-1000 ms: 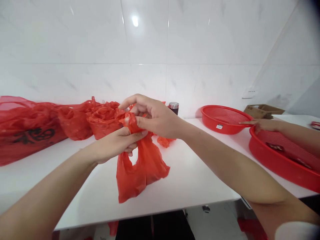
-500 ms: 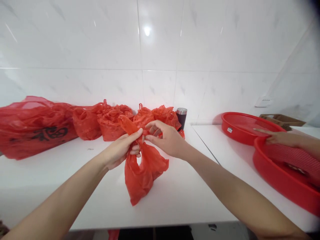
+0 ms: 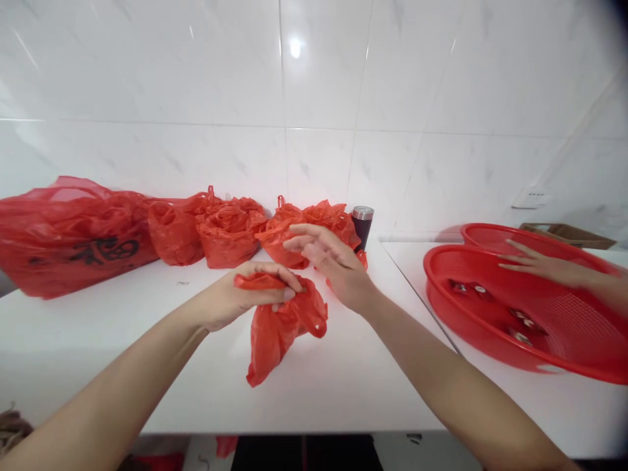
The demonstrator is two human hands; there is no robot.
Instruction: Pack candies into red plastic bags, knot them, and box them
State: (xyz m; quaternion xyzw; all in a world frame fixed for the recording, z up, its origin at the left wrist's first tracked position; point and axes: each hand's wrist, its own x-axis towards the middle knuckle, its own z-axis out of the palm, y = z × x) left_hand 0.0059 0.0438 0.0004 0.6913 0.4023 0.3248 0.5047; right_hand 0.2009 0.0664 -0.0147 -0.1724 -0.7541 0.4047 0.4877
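Observation:
A small red plastic bag point(image 3: 287, 330) hangs just over or on the white table point(image 3: 363, 386); I cannot tell whether its bottom touches. My left hand point(image 3: 260, 291) grips the gathered top of this bag, thumb against fingers, with a red strip lying along the hand. Apart from the bag, my right hand point(image 3: 331, 261) hovers above and to its right, fingers extended and spread, holding nothing. Behind my hands stand several filled red plastic bags point(image 3: 228, 242), their contents hidden.
A large red bag with black lettering point(image 3: 98, 252) fills the far left. A dark tumbler point(image 3: 362, 226) stands by the wall. On the right are two red baskets point(image 3: 436, 314), small packets point(image 3: 523, 320) in the nearer one, another person's hand point(image 3: 544, 265) and a cardboard tray point(image 3: 569, 234).
My right hand has let go of the bag's top and opened. My left hand has lowered the bag a little. The near red basket has shifted left with the other person's hand at it.

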